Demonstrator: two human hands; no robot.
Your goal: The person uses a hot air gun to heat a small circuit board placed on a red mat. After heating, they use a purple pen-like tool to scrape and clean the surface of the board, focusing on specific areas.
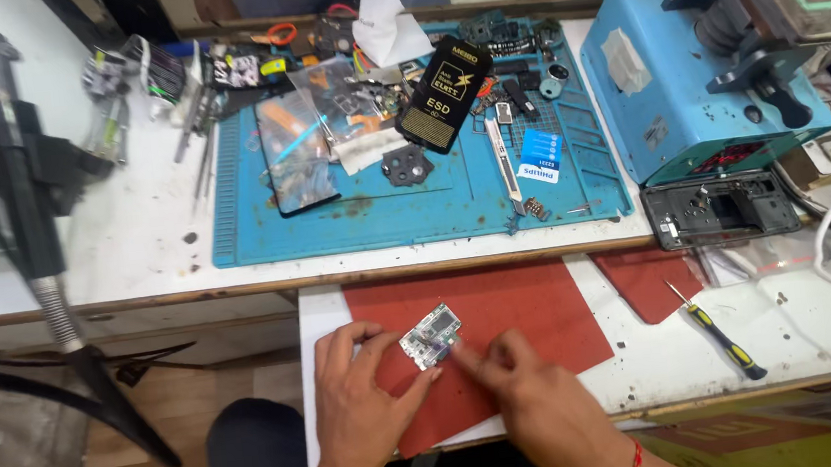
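While you sit at the white work table [825,328], both your hands meet over a small green and silver circuit board [431,338]. It lies on the flat red mat [523,314] near the front edge of the table. Your left hand [355,404] rests on the mat with its fingers bent, and the thumb and first finger pinch the left end of the little board. Your right hand [541,403] comes from the other side. Its pointing finger touches the right edge of the board, and the other fingers look curled under, though that part is hard to see.

To the right, well apart from your hands, a small screwdriver with a yellow and black handle [717,330] lies on the table. Behind the red mat sits a big blue rubber mat [453,200] full of small parts. A dark phone with a cracked glass front [294,152] lies on it, and a black flat packet with gold print [443,93] lies near it. A light blue metal machine [673,81] stands at the back right. A black frame part [722,209] lies just in front of it.
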